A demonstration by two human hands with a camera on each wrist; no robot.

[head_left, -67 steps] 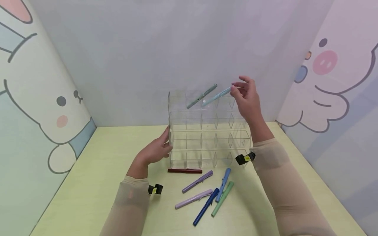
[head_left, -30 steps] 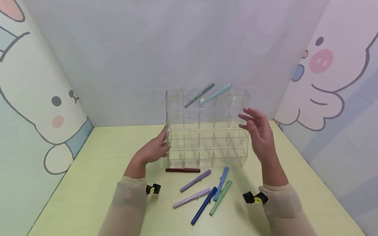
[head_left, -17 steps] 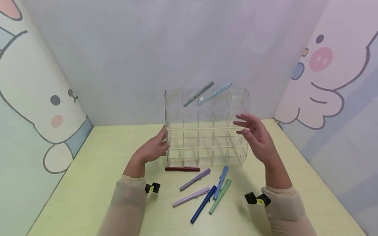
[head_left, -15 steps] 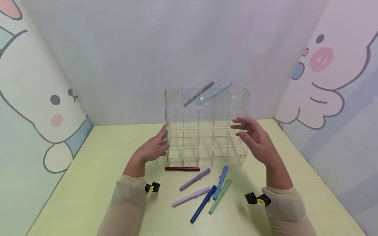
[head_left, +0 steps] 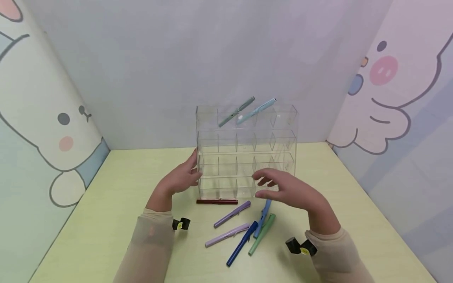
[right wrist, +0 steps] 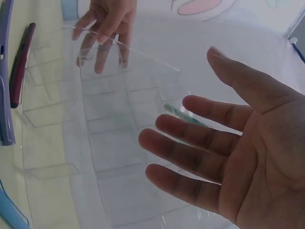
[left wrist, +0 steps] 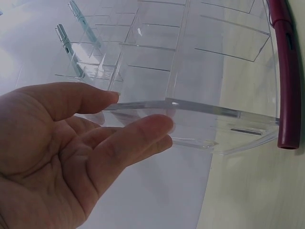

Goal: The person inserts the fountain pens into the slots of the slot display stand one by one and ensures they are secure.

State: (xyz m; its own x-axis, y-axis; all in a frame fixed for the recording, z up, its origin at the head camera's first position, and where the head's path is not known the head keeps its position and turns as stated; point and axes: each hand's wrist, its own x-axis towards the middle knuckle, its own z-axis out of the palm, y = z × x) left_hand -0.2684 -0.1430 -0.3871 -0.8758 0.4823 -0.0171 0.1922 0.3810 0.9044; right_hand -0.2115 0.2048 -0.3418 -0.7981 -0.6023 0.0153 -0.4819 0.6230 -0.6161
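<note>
A clear acrylic tiered rack (head_left: 227,169) with small compartments stands on the table. My left hand (head_left: 178,179) rests against its left side, fingers extended along the side panel. Two capped pens lean in the top tier: a grey-green pen (head_left: 236,112) and a pale blue pen (head_left: 257,111). My right hand (head_left: 288,188) holds nothing; its loosely bent fingers hover before the rack's lower right, overlapping the top of a blue pen (head_left: 262,218). In the right wrist view the right hand's fingers (right wrist: 183,143) are spread apart.
Before the rack lie a dark red pen (head_left: 217,201), a purple pen (head_left: 232,214), a lilac pen (head_left: 227,235), a navy pen (head_left: 242,244) and a green pen (head_left: 262,235). The navy, blue and green ones lie close together. A pale wall (head_left: 155,78) stands behind.
My right hand has let go of the pale blue pen, which stays leaning in the top tier. It has come down and left toward the loose pens. My left hand keeps its place.
</note>
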